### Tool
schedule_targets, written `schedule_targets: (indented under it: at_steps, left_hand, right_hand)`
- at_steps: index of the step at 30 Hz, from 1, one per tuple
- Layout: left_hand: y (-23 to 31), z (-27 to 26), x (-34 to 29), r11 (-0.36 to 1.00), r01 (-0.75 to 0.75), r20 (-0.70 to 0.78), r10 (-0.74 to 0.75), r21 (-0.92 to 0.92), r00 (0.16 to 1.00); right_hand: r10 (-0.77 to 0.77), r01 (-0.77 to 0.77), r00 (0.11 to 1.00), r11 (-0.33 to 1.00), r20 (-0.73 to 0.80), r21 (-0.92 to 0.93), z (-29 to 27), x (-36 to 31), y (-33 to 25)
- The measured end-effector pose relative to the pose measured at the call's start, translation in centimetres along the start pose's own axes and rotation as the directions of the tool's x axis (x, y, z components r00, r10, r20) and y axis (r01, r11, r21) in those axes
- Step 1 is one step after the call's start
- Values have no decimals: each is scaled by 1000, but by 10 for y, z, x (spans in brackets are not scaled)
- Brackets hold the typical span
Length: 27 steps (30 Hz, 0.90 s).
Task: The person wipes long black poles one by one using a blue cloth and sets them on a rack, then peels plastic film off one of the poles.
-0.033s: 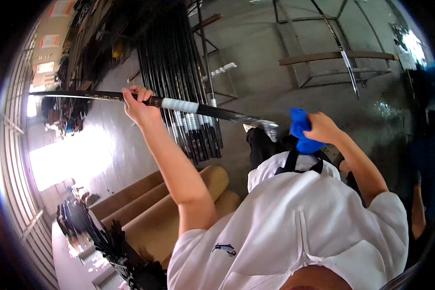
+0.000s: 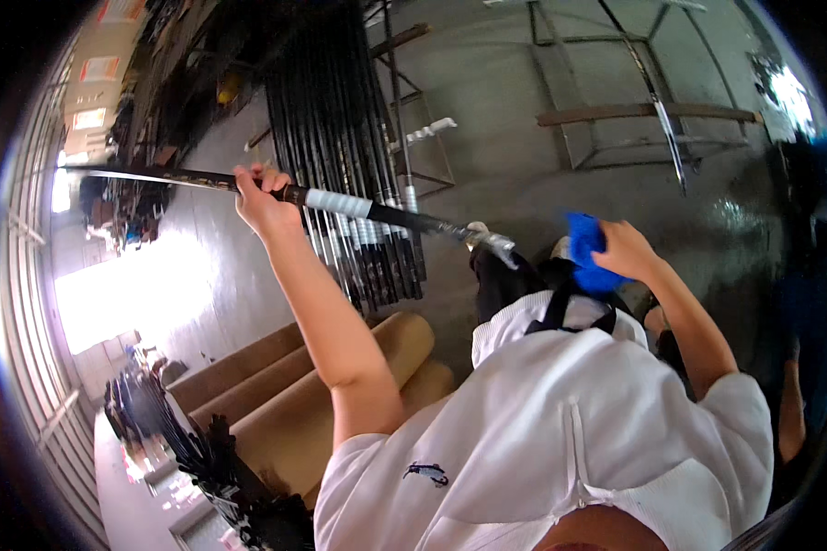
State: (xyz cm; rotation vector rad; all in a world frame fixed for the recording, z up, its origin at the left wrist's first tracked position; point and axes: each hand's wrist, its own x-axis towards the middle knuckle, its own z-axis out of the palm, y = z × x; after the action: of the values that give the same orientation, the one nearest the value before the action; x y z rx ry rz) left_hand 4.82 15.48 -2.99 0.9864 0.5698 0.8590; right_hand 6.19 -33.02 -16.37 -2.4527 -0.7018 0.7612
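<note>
Orange-and-white rectangular signs (image 2: 95,69) hung on the wall, upper left. My left hand (image 2: 262,197) was closed around a long black rod (image 2: 202,180) with a white band (image 2: 338,202), held out level. My right hand (image 2: 620,250) clutched a blue cloth (image 2: 583,241) near the rod's end.

No visible change between pictures.

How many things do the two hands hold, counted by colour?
Black: 1, the long rod with a white band, gripped in the left hand.
Blue: 1, the cloth in the right hand.
Total: 2.
</note>
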Motion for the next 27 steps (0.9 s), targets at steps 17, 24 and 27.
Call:
schedule_targets:
  at_steps: [17, 24, 27]
  left_hand:
    - [-210, -226, 126, -335, 97, -116, -37, 937, 993]
    - [-231, -241, 152, -329, -22, 3, -60, 944, 998]
    - [-236, -267, 166, -353, -119, 128, 2, 928, 992]
  right_hand:
    - [731, -384, 642, 46, 231, 922, 66, 16, -29]
    - [716, -472, 651, 120, 254, 873, 115, 31, -48]
    - [776, -543, 561, 83, 287, 836, 121, 40, -59]
